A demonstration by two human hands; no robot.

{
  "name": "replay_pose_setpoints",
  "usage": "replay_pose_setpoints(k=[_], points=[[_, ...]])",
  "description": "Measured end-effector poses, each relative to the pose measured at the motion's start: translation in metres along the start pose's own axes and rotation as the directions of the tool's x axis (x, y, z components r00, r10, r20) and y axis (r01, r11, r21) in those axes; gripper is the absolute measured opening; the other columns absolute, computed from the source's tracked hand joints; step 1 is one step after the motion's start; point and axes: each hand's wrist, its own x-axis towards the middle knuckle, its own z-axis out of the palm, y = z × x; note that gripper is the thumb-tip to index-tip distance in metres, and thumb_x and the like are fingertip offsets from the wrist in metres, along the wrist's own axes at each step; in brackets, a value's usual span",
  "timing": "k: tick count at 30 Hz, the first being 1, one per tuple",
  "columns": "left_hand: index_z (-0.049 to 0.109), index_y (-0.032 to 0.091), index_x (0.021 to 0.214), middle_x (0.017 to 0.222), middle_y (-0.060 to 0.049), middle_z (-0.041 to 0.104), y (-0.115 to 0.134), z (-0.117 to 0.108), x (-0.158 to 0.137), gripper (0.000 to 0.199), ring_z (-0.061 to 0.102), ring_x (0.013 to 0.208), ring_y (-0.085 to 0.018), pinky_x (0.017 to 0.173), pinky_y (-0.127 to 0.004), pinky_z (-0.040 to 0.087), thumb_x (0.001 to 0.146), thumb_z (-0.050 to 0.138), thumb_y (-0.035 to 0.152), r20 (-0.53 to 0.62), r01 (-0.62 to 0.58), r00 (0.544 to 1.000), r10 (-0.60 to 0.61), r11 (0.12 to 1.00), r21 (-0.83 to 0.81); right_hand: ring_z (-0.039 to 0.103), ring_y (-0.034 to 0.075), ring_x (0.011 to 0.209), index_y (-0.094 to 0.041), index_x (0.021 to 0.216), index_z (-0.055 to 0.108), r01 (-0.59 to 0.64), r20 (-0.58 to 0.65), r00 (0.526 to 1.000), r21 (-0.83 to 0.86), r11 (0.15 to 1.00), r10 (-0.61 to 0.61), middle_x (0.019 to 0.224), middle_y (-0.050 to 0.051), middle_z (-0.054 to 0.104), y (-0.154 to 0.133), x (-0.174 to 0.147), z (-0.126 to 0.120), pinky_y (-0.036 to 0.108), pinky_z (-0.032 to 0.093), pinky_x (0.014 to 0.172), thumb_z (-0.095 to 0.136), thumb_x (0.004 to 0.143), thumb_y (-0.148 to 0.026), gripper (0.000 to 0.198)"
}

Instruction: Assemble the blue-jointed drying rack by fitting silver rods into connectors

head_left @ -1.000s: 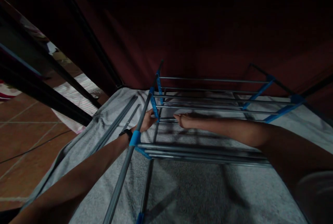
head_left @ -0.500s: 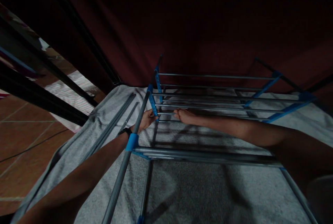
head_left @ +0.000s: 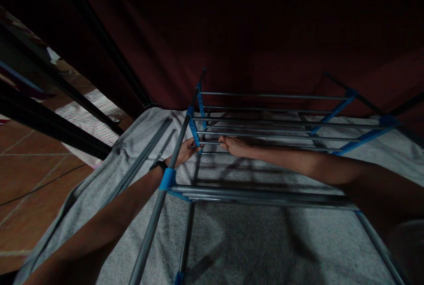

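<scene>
A rack of grey metal tubes with blue plastic side brackets lies on a grey blanket. My left hand (head_left: 188, 150) reaches past the rack's left upright pole (head_left: 180, 144), its fingers closed around the lower end of a blue plastic bracket (head_left: 194, 131). A dark band circles that wrist. My right hand (head_left: 232, 146) is closed around a thin metal tube (head_left: 211, 143) a little to the right of that bracket. The tube runs right, toward the far blue bracket (head_left: 351, 142). Nearer to me, a blue connector (head_left: 168, 179) joins the left pole to several crossing tubes (head_left: 261, 196).
Several loose metal tubes (head_left: 142, 159) lie on the grey blanket (head_left: 238, 241), left of the rack. A dark red cloth (head_left: 251, 46) hangs behind it. Black bars (head_left: 56, 121) and a tiled floor (head_left: 36, 161) are at the left.
My right hand has shifted very slightly left along the tube. My left hand stays at the bracket. The whole view has moved slightly.
</scene>
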Motion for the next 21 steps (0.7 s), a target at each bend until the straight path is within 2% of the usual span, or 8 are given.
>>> replay_pose_setpoints(k=[5,10,16,21], points=[[0.065,0.016,0.087,0.086,-0.007,0.069,-0.002,0.000,0.002,0.037,0.062,0.090,-0.022,0.085,-0.036,0.050,0.066,0.082,0.042,-0.011,-0.005,1.000,0.005,1.000,0.009,0.063,0.018,0.094,-0.020,0.116,0.058,0.013,0.005,1.000,0.002,1.000,-0.013,0.108,0.006,0.069,0.002,0.000,0.001,0.027,0.044,0.080,0.045,0.100,-0.026,0.021],[0.064,0.017,0.084,0.086,-0.006,0.070,0.000,0.001,0.001,0.035,0.062,0.090,-0.022,0.086,-0.037,0.050,0.065,0.081,0.041,-0.017,-0.021,1.000,0.022,0.999,0.024,0.063,0.017,0.091,-0.020,0.111,0.061,0.018,0.033,0.999,0.026,0.999,-0.019,0.104,0.004,0.070,0.003,0.004,-0.002,0.026,0.043,0.078,0.044,0.100,-0.028,0.022],[0.064,0.018,0.083,0.090,-0.007,0.072,0.003,-0.001,0.002,0.046,0.064,0.089,-0.025,0.086,-0.039,0.052,0.057,0.084,0.050,-0.023,0.001,1.000,0.000,0.999,0.053,0.064,0.018,0.092,-0.021,0.111,0.063,-0.009,0.049,0.999,0.034,0.999,0.008,0.103,0.002,0.071,-0.004,0.002,-0.009,0.027,0.045,0.078,0.043,0.100,-0.029,0.024],[0.065,0.020,0.083,0.092,-0.008,0.073,0.001,-0.006,0.008,0.057,0.065,0.095,-0.030,0.089,-0.042,0.053,0.053,0.081,0.066,-0.032,0.035,0.999,-0.031,0.989,0.142,0.064,0.022,0.101,-0.021,0.120,0.057,-0.027,-0.056,0.998,-0.103,0.994,0.021,0.118,0.008,0.068,-0.006,-0.009,-0.004,0.033,0.049,0.084,0.044,0.102,-0.036,0.027]])
